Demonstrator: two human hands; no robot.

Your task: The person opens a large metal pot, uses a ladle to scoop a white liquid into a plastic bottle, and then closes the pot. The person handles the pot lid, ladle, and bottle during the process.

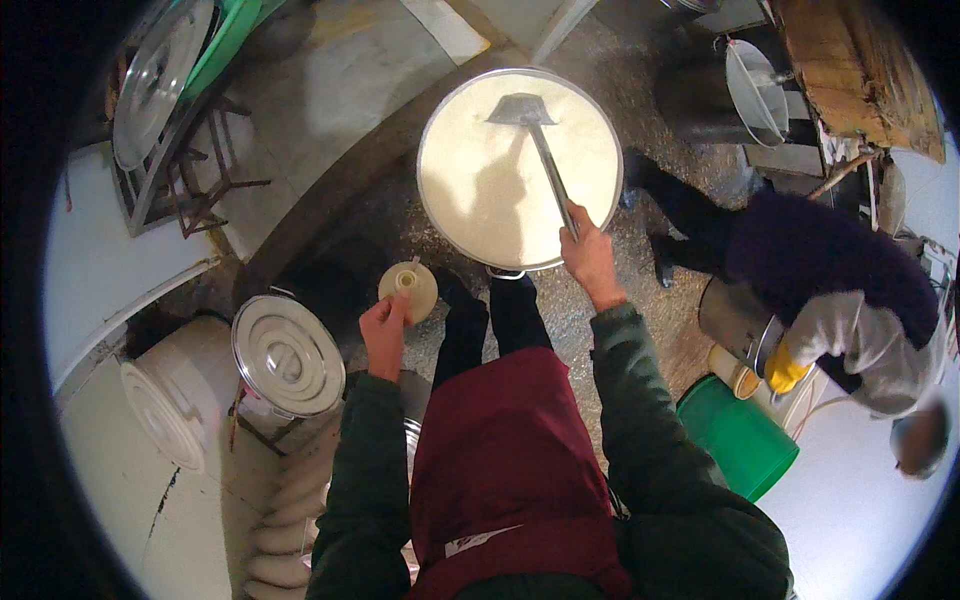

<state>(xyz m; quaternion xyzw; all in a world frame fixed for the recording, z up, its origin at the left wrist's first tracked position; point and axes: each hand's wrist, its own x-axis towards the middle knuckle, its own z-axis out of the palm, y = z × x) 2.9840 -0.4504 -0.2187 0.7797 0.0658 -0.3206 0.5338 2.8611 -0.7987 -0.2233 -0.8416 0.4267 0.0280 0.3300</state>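
Note:
My right hand grips the metal handle of a long-handled ladle or skimmer. The tool's wide grey head lies over the far part of a large round metal pot, which is nearly full of a creamy white liquid. Whether the head is dipped in or just above the surface, I cannot tell. Near the pot's left side, my left hand pinches the neck of a small cream-coloured plastic bottle or jug, whose round mouth faces up. A shadow falls across the liquid.
A metal lid leans at left beside a white plastic barrel. To the right, a person in a yellow glove bends over a metal pot near a green bucket. A metal-framed stand is at upper left.

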